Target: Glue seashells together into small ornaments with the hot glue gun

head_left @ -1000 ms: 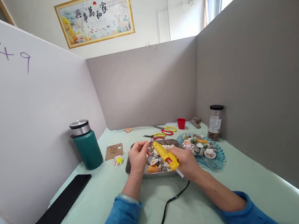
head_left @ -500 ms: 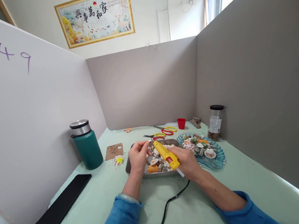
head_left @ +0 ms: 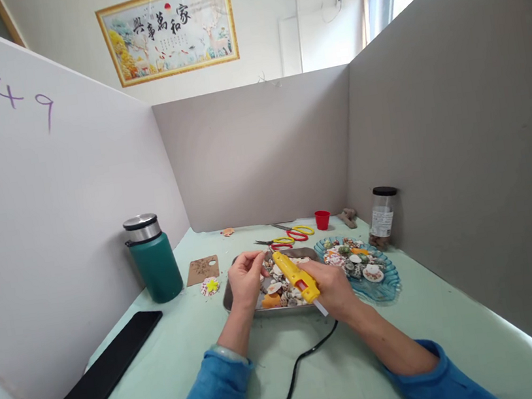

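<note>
My right hand (head_left: 330, 283) is wrapped round a yellow hot glue gun (head_left: 295, 276), a white glue stick poking out of its rear end. The gun's nozzle points up and left, to the fingertips of my left hand (head_left: 247, 278). Those fingers are pinched together; a tiny whitish piece seems to sit between them, too small to name. Both hands are above a metal tray (head_left: 286, 311) filled with seashells (head_left: 274, 287), and they hide part of it. From under the gun a black cord (head_left: 300, 356) runs toward me.
Right of the tray lies a blue glass plate (head_left: 389, 284) of shells, near a lidded jar (head_left: 381, 217). Scissors (head_left: 282, 242) and a red cup (head_left: 322, 220) are behind. At left are a green bottle (head_left: 155, 264), a brown card (head_left: 201, 270), a shell-like disc (head_left: 209, 286) and a black slab (head_left: 113, 360).
Almost nothing differs. Both hands and the glue gun keep their places, and the whole view has shifted very slightly.
</note>
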Demonstrator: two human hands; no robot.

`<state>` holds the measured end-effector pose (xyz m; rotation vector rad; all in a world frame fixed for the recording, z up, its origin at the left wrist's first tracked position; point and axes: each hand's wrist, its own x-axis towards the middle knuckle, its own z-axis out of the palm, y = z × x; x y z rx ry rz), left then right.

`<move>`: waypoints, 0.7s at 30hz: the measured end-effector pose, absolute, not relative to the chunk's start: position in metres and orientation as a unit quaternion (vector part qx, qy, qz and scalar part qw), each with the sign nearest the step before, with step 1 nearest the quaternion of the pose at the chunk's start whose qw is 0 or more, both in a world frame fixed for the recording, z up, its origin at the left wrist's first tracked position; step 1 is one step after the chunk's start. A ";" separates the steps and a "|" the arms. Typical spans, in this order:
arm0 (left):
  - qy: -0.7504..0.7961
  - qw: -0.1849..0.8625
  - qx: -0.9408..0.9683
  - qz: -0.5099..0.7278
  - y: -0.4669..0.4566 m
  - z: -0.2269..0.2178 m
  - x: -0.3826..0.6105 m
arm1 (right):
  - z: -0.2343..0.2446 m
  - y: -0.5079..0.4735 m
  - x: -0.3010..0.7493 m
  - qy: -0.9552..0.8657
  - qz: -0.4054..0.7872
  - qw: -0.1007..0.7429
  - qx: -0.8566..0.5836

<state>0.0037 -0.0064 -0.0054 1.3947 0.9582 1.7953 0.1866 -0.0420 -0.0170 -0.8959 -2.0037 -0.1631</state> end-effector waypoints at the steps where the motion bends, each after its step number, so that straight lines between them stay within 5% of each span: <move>1: 0.367 0.330 0.533 0.687 -0.006 -0.006 0.004 | -0.017 -0.042 0.186 -0.814 -0.067 0.452 -0.359; 15: 0.370 0.325 0.543 0.680 -0.005 -0.007 0.005 | -0.020 -0.041 0.187 -0.811 -0.065 0.451 -0.367; 21: 0.397 0.167 0.623 0.653 -0.009 -0.011 0.002 | -0.021 -0.039 0.186 -0.813 -0.058 0.453 -0.360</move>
